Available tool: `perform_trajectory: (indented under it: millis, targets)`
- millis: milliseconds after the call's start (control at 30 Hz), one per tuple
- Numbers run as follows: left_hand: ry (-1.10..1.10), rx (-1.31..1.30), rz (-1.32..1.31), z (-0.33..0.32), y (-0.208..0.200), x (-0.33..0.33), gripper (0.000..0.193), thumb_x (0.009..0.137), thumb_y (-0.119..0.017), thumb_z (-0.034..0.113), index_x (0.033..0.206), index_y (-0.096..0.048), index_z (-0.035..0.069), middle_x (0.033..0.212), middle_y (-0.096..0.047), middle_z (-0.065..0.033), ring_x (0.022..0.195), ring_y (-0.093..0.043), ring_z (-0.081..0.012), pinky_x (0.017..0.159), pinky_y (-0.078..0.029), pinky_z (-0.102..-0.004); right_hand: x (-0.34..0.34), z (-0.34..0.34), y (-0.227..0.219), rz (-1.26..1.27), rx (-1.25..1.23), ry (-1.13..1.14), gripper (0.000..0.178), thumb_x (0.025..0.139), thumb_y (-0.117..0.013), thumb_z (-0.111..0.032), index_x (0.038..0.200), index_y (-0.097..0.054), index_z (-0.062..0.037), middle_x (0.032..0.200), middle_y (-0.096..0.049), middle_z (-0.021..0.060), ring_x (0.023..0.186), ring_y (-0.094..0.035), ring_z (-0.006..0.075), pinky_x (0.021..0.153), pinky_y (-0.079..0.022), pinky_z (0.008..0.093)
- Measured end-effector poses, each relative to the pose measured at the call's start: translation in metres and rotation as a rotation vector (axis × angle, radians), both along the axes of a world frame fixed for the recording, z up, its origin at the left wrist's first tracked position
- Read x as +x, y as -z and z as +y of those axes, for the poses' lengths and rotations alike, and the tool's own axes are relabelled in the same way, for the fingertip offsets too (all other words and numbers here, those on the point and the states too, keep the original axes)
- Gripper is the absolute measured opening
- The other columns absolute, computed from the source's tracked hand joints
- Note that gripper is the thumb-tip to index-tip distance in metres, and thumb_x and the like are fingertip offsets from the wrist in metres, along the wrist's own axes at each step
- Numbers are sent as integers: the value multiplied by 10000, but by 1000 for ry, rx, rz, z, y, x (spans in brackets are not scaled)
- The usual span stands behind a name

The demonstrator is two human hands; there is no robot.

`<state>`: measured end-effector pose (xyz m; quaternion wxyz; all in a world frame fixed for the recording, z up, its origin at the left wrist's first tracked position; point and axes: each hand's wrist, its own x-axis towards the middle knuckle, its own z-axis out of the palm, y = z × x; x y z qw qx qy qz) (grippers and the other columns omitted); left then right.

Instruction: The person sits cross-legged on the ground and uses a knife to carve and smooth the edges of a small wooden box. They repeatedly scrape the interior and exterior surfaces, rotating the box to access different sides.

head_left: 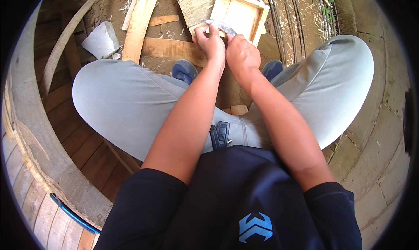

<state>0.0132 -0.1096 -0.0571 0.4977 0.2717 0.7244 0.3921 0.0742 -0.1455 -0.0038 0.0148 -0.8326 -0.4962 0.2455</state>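
Note:
My right hand (243, 54) is closed in a fist around the handle of a knife, its handle hidden by the fingers. The knife's curved grey blade (223, 27) points left, toward my other hand. My left hand (210, 44) is closed beside the blade, with its fingers curled and the index finger against the metal. Whatever else is in those fingers is hidden. Just beyond both hands lies a shallow wooden box (245, 0) with a raised rim. It rests partly over a flat pale wooden board (192, 9).
Planks (140, 25) and a crosswise wood strip (172, 48) lie left of my hands. A grey stone block (101, 40) sits by my left knee. Dark rods (288, 25) run along the right, among wood shavings. A stone-paved floor (371, 132) extends beyond my right knee.

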Motion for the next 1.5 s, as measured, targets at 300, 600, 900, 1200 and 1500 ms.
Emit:
perform_trajectory:
  millis: [300,600,900,1200,1500]
  targets:
    - [-4,16,-11,2,0,1,315,1031,-638,324,1131,-562,35,1290,-441,-178,1235,-457,-321,1054,-409,-463,5,5,-5,20,-19,-25,498,1079,-480,-406,978,-722,18,897,-755,258,856,-763,408,778,-609,489]
    - [68,5,56,0,4,-2,432,1042,-617,411,1252,-569,36,1347,-425,-179,1259,-465,-308,1113,-365,-456,22,30,-52,-66,-219,-246,466,1094,-451,-374,1046,-784,-51,1016,-782,172,972,-772,320,822,-616,417]
    - [34,19,80,1,8,-2,366,1010,-646,368,1170,-594,43,1285,-465,-206,1240,-475,-361,1068,-389,-494,19,20,-20,-85,-94,-227,518,1094,-443,-410,935,-753,-28,899,-768,216,849,-776,362,739,-620,445]
    - [-11,0,-19,2,3,0,266,1016,-646,280,1105,-568,41,1263,-433,-174,1205,-468,-323,1048,-408,-477,3,3,-1,-92,-48,-85,486,1088,-469,-424,987,-667,8,830,-753,237,780,-775,367,688,-626,452]
    - [-33,-32,-54,5,-6,3,304,1032,-639,315,1127,-571,34,1307,-425,-179,1240,-479,-318,1070,-413,-468,3,10,-5,-25,-99,-39,479,1105,-432,-428,1055,-647,-2,931,-765,216,890,-780,344,727,-630,437]
